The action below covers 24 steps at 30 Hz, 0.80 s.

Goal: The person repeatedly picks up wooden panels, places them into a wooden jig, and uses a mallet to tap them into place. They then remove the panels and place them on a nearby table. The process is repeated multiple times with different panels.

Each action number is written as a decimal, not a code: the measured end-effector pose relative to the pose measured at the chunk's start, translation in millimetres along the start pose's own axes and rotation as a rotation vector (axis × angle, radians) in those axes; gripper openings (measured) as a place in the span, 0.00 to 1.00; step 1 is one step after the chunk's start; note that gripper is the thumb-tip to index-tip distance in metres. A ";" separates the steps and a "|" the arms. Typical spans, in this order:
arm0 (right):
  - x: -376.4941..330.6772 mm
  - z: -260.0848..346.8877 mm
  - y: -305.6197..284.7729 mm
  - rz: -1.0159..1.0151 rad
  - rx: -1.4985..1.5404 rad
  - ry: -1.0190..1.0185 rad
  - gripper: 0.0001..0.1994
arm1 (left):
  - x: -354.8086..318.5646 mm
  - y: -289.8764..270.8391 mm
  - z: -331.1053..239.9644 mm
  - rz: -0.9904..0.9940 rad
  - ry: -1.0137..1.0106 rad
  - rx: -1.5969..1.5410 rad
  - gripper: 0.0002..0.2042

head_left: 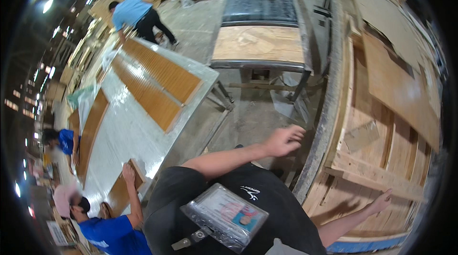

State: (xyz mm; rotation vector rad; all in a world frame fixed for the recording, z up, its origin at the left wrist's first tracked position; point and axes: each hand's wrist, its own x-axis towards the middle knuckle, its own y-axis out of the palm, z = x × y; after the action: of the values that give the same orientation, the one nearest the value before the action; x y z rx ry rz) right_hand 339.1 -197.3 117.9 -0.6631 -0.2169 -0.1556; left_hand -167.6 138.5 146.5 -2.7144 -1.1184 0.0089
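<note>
My left hand [285,141] hangs in the air in front of my body, its fingers curled in and nothing seen in them. Over at the right, my right hand [380,202] is closed at the lower edge of a pale wooden plank [372,177], with a finger over its face. That plank lies across a stack of light wooden panels [367,147]. A smooth brown sheet [396,85] leans at a slant over the far part of the stack. A torn piece of brown cardboard [361,136] lies beside the plank.
On the left, a plastic-covered table [129,126] carries ribbed brown panels [148,80]. Two people in blue [112,233] handle brown boards there; another person [136,14] bends at its far end. Ahead stands a dark conveyor [260,9] with a wooden board [257,44] on its near end.
</note>
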 end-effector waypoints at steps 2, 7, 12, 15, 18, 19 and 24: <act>-101.7 116.4 32.5 -0.180 0.023 -0.174 0.25 | -45.6 -80.4 7.9 -0.349 -0.080 0.054 0.20; -428.8 337.6 136.6 1.367 0.382 -0.546 0.19 | -175.0 -253.8 50.4 -1.210 -0.164 0.288 0.17; -722.4 366.7 213.0 2.221 0.317 -0.503 0.27 | -317.4 -367.9 152.2 -1.639 -0.685 0.270 0.29; -814.5 390.1 231.3 2.133 0.206 -0.229 0.27 | -320.7 -402.9 157.7 -1.547 -0.712 0.207 0.35; -859.3 388.2 233.0 1.987 0.230 -0.094 0.23 | -340.2 -450.8 176.9 -1.593 -0.597 0.623 0.35; -862.2 392.8 227.7 1.987 0.233 -0.069 0.22 | -347.9 -473.5 175.3 -1.571 -0.534 0.752 0.33; -857.5 374.3 227.5 1.963 0.243 -0.216 0.20 | -358.7 -511.2 194.0 -1.305 -0.708 0.784 0.25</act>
State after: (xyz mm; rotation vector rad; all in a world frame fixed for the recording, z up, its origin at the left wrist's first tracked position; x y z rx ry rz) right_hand -496.9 276.6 57.2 -0.4071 0.2734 1.7968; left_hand -795.5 278.1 28.4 -0.9655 -2.1983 0.9778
